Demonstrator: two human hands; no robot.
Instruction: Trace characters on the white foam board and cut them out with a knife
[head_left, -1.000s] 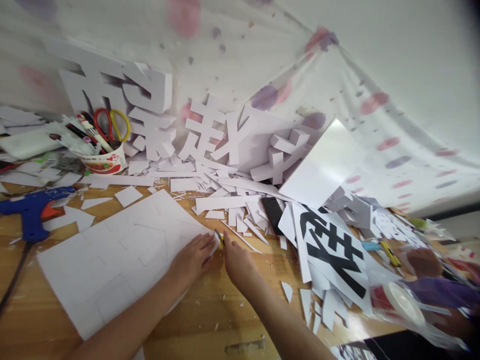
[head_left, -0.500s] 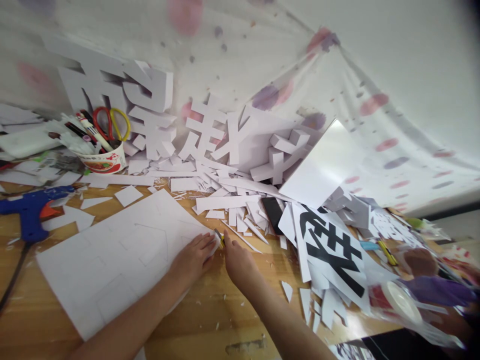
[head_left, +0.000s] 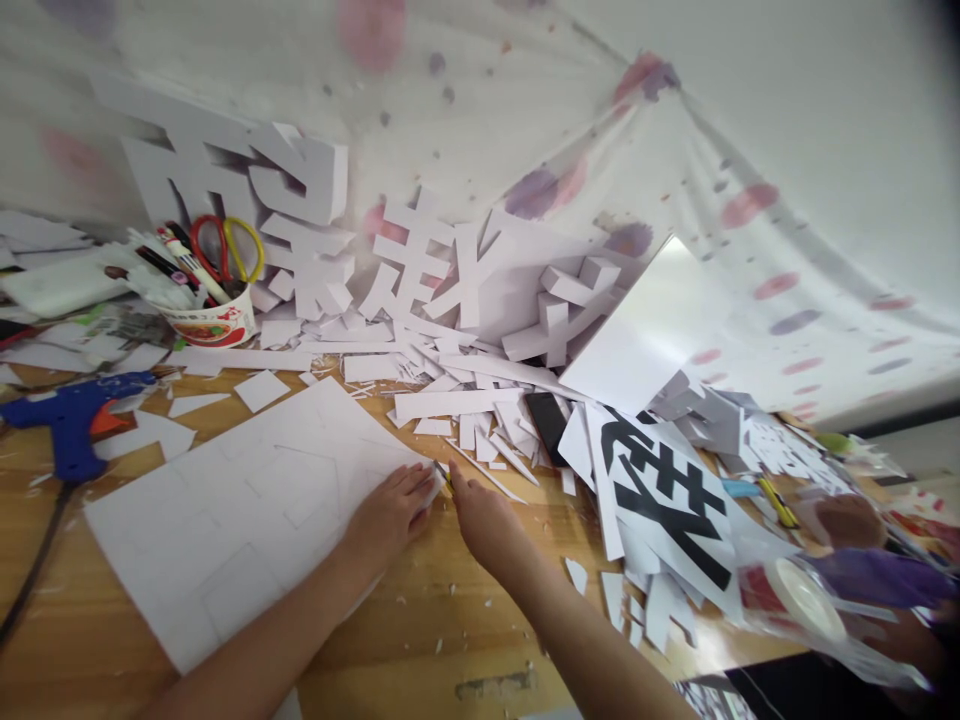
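A large white board (head_left: 225, 510) with faint pencil outlines lies tilted on the wooden table. My left hand (head_left: 390, 512) rests on its right corner, fingers stretched out and lying flat. Just right of it, my right hand (head_left: 484, 510) is closed round a yellow craft knife (head_left: 447, 478). The blade end points toward the board's corner, beside my left fingertips; whether it touches the edge is too small to tell. White offcuts (head_left: 487, 440) lie beyond my right hand.
On the left are a blue glue gun (head_left: 75, 420) and a tub (head_left: 214, 322) of scissors and pens. White cut-out characters (head_left: 435, 260) stand at the back. To the right lie a black phone (head_left: 546, 425), a printed character sheet (head_left: 667, 500) and a tape roll (head_left: 806, 600).
The whole view has shifted very slightly, with things now a little farther right. Both hands stay at the board's corner, the knife still in my right hand.
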